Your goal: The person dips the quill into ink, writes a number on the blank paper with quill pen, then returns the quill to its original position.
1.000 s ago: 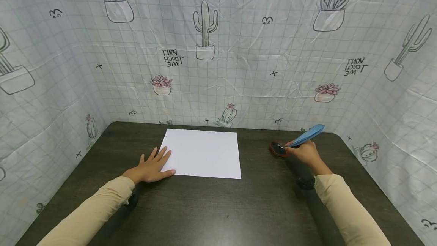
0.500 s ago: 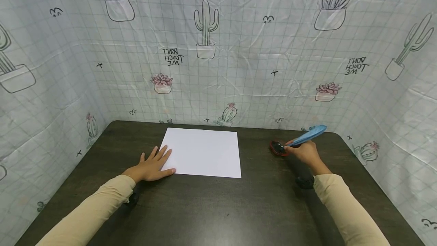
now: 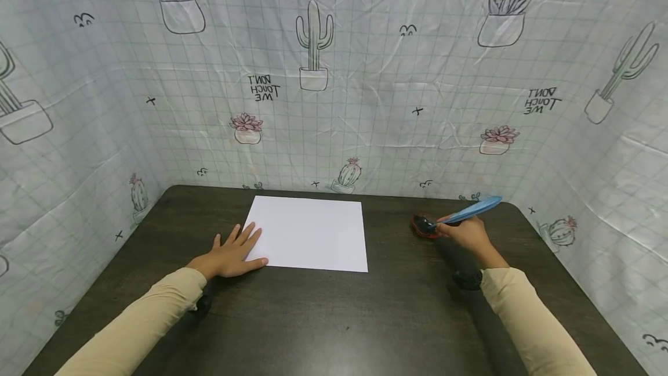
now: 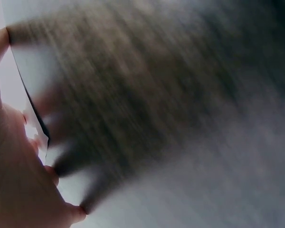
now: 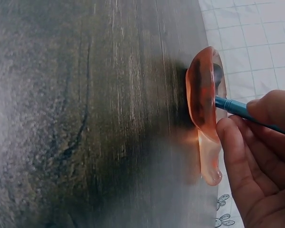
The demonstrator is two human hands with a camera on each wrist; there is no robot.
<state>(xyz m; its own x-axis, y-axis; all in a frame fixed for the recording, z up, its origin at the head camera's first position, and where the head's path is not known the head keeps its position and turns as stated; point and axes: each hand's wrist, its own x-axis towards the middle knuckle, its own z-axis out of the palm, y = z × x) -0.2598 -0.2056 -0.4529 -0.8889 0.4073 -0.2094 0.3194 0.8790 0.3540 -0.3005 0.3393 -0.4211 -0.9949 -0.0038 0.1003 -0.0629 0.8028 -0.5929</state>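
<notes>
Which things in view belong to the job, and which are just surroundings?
In use:
white paper, left hand on its edge
blue feather-like tool, in right hand
red dish, at the tool's end

Surroundings:
dark table
cactus-print cloth

We see a plain white sheet of paper point(image 3: 310, 234) flat on the tabletop point(image 3: 313, 312), just left of the head frame's centre. At centre right, we find a translucent red-orange dish point(image 5: 202, 92), dark inside; from it a broad-topped blue tool point(image 3: 473, 209) slants up rightward.

Paper point(image 3: 308, 234) on table point(image 3: 313, 318), dish point(image 5: 199, 95) rightward, cloth point(image 3: 376, 74) behind
</notes>
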